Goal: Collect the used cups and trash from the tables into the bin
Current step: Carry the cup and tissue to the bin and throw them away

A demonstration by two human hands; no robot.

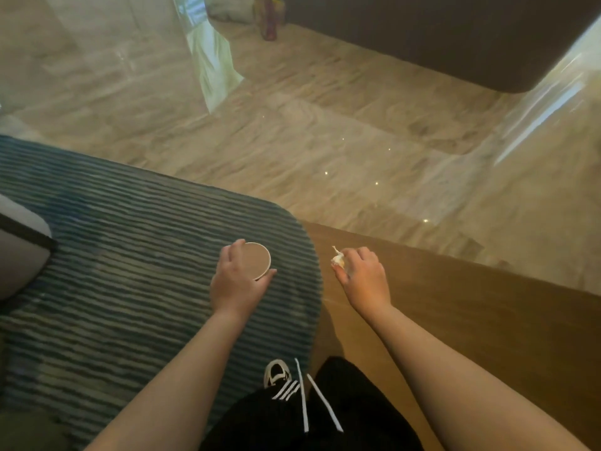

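Head view: the person stood looking down at both bare arms, with nothing resting on any counter in sight.
Seat at far left: a pale cushion edge with a dark band [22, 229] showed at the frame border; what kind of seat it was could not be told.
Rug: a blue-grey ribbed rug [130, 255] with a rounded corner lay under the left arm.
Left hand: the left hand [235, 281] had its grip closed around a paper cup [257, 260], fingers wrapped on the rim from the side, cup upright and carried above the rug.
Cup risk: the hold sat high on the rim, so a squeeze could have buckled the wall; any leftover drink, not readable from here, might have spilled on the rug if the cup tilted.
Shoe and trousers: a dark shoe with white stripes [279, 379] and black trousers showed below the hands.
Right hand: the right hand [362, 275] had its grip pinched shut on a small crumpled white scrap of trash [337, 258], held over a brown wooden strip [455, 304].
Scrap risk: only fingertips held it, so it could have slipped out on the way.
Floor: polished marble floor [357, 125] stretched ahead, glossy with reflections, likely slick underfoot.
Bin: no bin was visible, so both items probably had to be carried further.
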